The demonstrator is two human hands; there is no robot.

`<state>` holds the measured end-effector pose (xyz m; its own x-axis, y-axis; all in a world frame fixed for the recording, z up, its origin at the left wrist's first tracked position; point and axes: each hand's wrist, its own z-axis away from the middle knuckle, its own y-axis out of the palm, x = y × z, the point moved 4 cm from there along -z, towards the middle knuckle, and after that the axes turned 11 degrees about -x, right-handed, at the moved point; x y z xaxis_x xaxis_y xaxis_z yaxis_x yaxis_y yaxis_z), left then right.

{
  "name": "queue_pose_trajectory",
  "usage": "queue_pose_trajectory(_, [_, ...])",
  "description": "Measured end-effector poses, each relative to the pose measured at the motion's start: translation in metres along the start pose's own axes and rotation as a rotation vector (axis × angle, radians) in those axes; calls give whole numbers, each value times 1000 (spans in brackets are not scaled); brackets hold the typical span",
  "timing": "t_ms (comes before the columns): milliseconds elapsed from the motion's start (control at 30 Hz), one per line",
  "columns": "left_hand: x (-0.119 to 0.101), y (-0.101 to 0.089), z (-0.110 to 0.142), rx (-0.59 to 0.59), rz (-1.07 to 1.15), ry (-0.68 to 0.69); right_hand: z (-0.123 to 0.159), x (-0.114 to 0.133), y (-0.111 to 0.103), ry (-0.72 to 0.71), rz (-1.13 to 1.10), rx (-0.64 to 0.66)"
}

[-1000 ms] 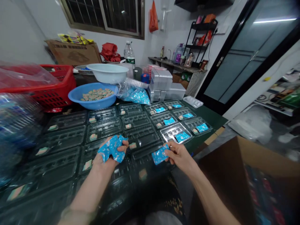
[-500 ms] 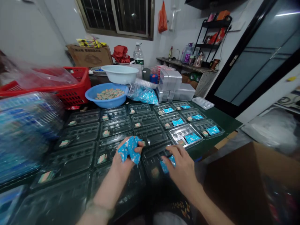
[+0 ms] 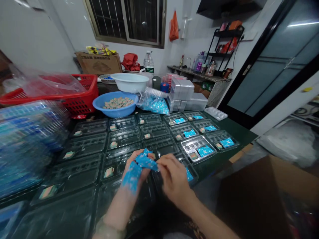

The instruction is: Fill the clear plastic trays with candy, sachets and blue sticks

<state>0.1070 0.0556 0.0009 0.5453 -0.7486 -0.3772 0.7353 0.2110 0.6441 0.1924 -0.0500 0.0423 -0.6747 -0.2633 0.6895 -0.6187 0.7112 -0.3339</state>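
Note:
My left hand [image 3: 134,167] is closed around a bunch of small blue packets [image 3: 136,170] above the clear plastic trays [image 3: 159,146] on the dark table. My right hand [image 3: 173,177] has come up against it and pinches one blue packet [image 3: 147,162] at the top of the bunch. A blue packet [image 3: 188,174] lies in the tray just right of my right hand. Several trays at the right hold a blue packet [image 3: 204,151] and a small wafer piece; trays at the left hold only a wafer piece [image 3: 108,172].
A blue bowl of wafer pieces [image 3: 116,103], a white bowl [image 3: 129,81], a bag of blue packets [image 3: 154,104] and stacked clear boxes [image 3: 181,93] stand at the back. A red basket [image 3: 82,94] and stacked trays [image 3: 27,136] are left. An open cardboard box [image 3: 256,196] is right.
My right hand set a blue packet into the near tray, then moved left to the bunch in my left hand and pinched another packet. The camera turned slightly left.

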Motion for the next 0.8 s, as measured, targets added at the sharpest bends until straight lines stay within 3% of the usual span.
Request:
queue_pose_trajectory(67, [-3,-2,-6,34,66,-16,-20,-21,-13,98,170,67])
queue_pose_trajectory(167, [-8,-1,-9,87,136,-90,-53,-66,-21,215,504,297])
queue_pose_trajectory(267, [-12,-1,-9,110,176,-128,-75,-100,-12,255,601,425])
queue_pose_trajectory(400, [-14,-1,-12,118,182,-131,-78,-114,10,286,764,494])
queue_pose_trajectory(500, [-16,-1,-17,129,163,-101,-71,-104,18,261,852,449])
queue_pose_trajectory(600, [-16,-3,-20,131,123,-44,-60,-75,20,178,819,369])
queue_pose_trajectory(700, [-12,-9,-12,122,68,58,-44,-22,25,-30,442,289])
queue_pose_trajectory(800, [-7,-12,7,116,12,162,-20,28,36,-241,170,362])
